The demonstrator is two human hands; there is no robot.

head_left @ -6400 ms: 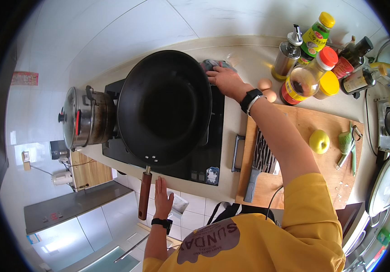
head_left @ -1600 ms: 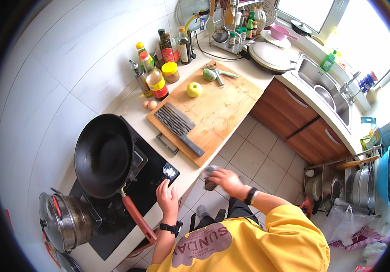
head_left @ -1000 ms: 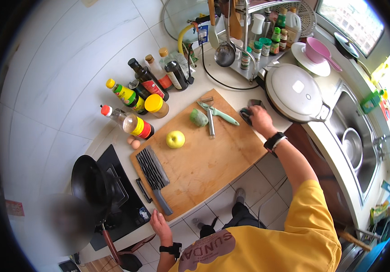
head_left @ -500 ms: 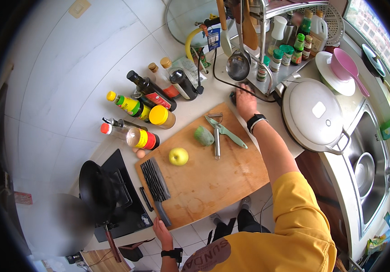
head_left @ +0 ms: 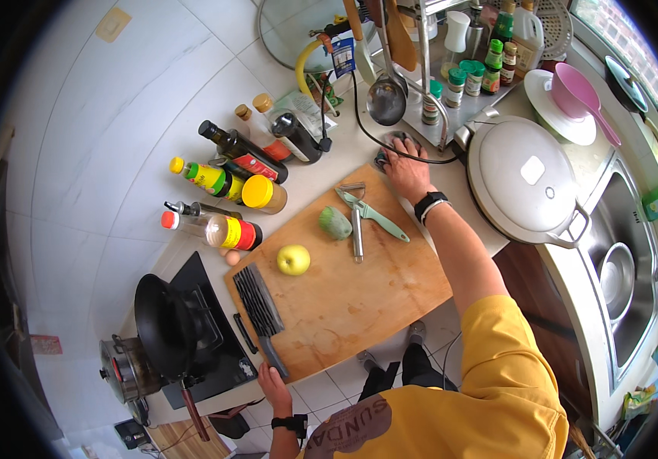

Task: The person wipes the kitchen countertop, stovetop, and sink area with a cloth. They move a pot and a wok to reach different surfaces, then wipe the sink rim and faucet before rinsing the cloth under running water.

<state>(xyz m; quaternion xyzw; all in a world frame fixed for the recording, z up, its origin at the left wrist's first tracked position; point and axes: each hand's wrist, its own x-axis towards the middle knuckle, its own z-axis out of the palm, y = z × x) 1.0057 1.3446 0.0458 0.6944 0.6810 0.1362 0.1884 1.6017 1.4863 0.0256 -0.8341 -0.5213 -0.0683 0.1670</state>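
My right hand (head_left: 408, 170) presses down on a bunched dark cloth (head_left: 402, 139) on the counter, beyond the far edge of the wooden cutting board (head_left: 359, 306). A black cable passes over its fingers. My left hand (head_left: 274, 389) rests at the board's near left corner, fingers stretched out, beside the grey handle of a kitchen knife (head_left: 258, 298) with a dark ridged blade. On the board lie a yellow-green apple (head_left: 293, 260), a green oval vegetable or fruit (head_left: 335, 222), a metal peeler (head_left: 357, 233) and a light green peeler or knife (head_left: 379, 218).
Sauce bottles (head_left: 245, 153) and a yellow-lidded jar (head_left: 264, 194) line the wall, with eggs (head_left: 231, 257) near them. A black wok (head_left: 164, 321) sits on the stove at left. Right are a lidded white pan (head_left: 524, 180) and a sink (head_left: 639, 229). A seasoning rack (head_left: 459, 115) stands behind.
My right hand has slid slightly with the dark cloth along the counter, and more of the cloth shows. My left hand stays at the board's corner. The view has shifted a little.
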